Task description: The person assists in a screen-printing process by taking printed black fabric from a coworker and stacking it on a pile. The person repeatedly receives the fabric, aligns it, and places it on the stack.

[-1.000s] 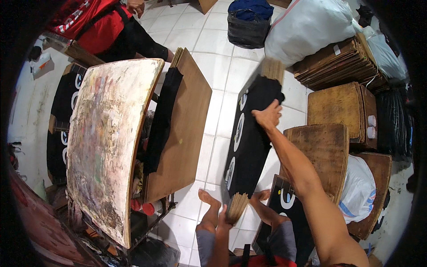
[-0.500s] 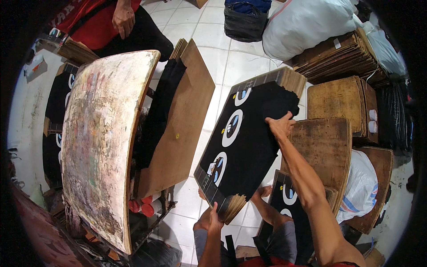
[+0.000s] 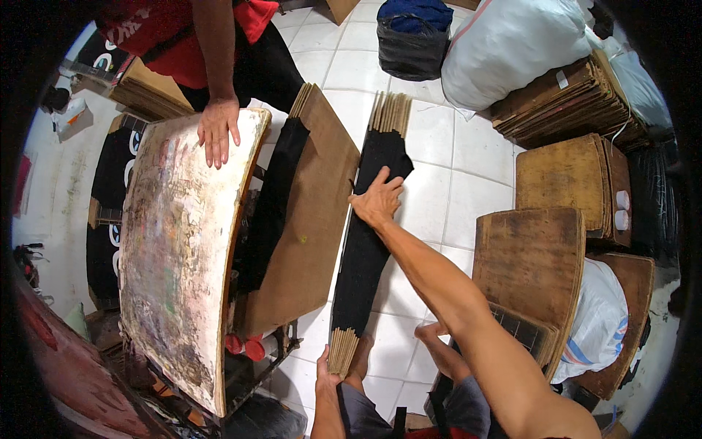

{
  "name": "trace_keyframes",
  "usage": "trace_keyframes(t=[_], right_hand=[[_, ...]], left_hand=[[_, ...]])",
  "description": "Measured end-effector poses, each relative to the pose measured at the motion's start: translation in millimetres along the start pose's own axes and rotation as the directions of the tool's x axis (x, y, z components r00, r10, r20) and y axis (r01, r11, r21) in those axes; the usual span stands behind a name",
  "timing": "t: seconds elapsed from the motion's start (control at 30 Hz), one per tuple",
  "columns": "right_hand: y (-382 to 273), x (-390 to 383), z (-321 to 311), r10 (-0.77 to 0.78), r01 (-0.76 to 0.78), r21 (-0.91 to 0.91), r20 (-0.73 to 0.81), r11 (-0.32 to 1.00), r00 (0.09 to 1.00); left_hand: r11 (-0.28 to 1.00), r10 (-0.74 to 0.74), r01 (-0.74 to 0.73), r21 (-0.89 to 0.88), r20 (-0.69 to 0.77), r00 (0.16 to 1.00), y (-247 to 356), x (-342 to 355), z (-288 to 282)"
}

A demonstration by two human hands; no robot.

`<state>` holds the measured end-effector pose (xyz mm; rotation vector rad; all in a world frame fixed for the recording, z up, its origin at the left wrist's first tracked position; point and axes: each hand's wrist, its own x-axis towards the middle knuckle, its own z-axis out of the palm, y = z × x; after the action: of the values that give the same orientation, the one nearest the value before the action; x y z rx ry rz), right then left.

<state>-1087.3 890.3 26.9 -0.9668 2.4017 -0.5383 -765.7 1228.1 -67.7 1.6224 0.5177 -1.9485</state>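
A stack of thin wooden boards draped in black cloth point(image 3: 365, 249) is held nearly on edge in front of me, its bare brown board ends point(image 3: 390, 113) showing at the far end and again at the near end. My right hand point(image 3: 379, 199) grips the stack's upper side from above, fingers and thumb astride the black cloth. Low at the near end, my left hand point(image 3: 329, 369) clasps the stack's corner, its fingers partly hidden behind the boards. The stack's broad faces are turned mostly out of sight.
A paint-stained curved board point(image 3: 183, 241) on a rack stands left, beside a brown board point(image 3: 311, 212) with black cloth. A person's hand point(image 3: 219, 132) rests on the stained board. Wooden panels point(image 3: 530, 256) and white sacks point(image 3: 512, 51) line the right. White floor tiles point(image 3: 479, 179) lie between.
Both hands have swung the stack leftward and turned it from face-up to on edge, hiding its printed eyes. The other person's hand has come down onto the stained board.
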Motion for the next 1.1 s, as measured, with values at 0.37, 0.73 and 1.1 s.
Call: trace_keyframes(t=[0.37, 0.73, 1.1], right_hand=[[-76, -11, 28, -0.063, 0.053, 0.092, 0.117, 0.994, 0.991], [18, -43, 43, -0.382, 0.321, 0.573, -0.015, 0.754, 0.924], [406, -274, -80, 0.324, -0.351, 0.598, 0.157, 0.721, 0.933]], left_hand=[[0.917, -0.352, 0.346, -0.2, 0.003, 0.936, 104, 1, -50], [0.929, -0.114, 0.053, -0.366, -0.147, 0.982, 136, -12, -54], [0.874, -0.143, 0.026, -0.485, -0.206, 0.968, 186, 13, -77]])
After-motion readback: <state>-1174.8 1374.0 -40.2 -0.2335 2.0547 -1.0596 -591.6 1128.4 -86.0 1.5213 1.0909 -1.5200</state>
